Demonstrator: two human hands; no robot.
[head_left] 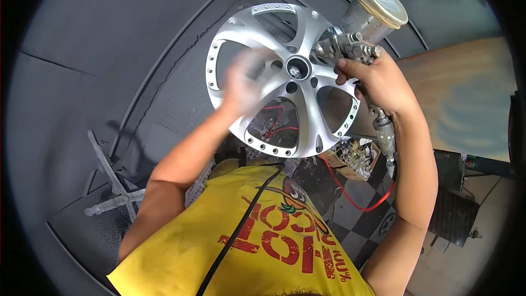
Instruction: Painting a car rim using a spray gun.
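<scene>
Right hand wraps round a silvery metal spray gun at the right side of the silver multi-spoke alloy wheel; left hand is blurred over its left spokes, grip impossible to tell; beyond, a thin red hose curves near a brown cardboard box.

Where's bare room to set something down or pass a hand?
Set down: checkered floor between red hose and yellow shirt looks bare. Pass a hand: lower-right window in alloy wheel, between two spokes. Crowded: wheel's upper right, where right hand grips spray gun; wheel's left, under blurred left hand; cardboard box, full of scraps.
</scene>
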